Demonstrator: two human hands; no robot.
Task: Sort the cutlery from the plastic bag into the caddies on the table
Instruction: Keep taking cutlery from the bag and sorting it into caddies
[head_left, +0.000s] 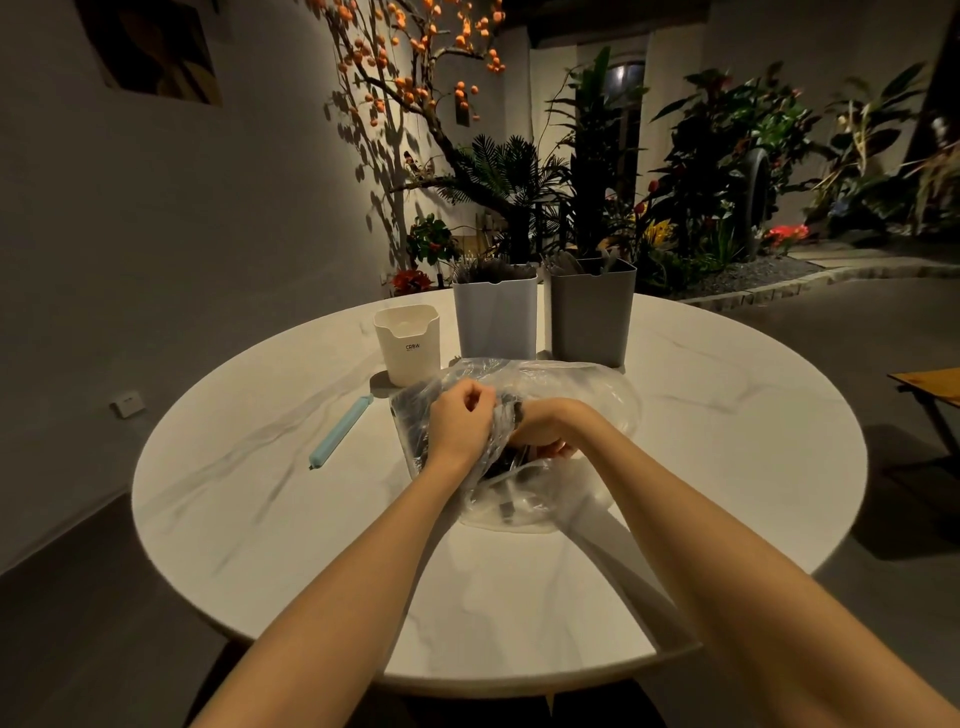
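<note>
Both hands' grips (460, 421) (545, 434) on the plastic bag (571, 395), dark cutlery (506, 467) inside, orientation unclear.

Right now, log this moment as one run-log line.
left hand: grips plastic bag | right hand: inside bag, on dark cutlery | caddies: upright behind

Right hand (545, 434) fingers are buried in the clear plastic bag (571, 395), so its grip can't be told. Dark cutlery (506, 467) inside is blurred by crinkled film, types unreadable. Utensils in the light grey caddy (495, 317) and dark grey caddy (592, 312) show tips only, too dim to identify.
</note>
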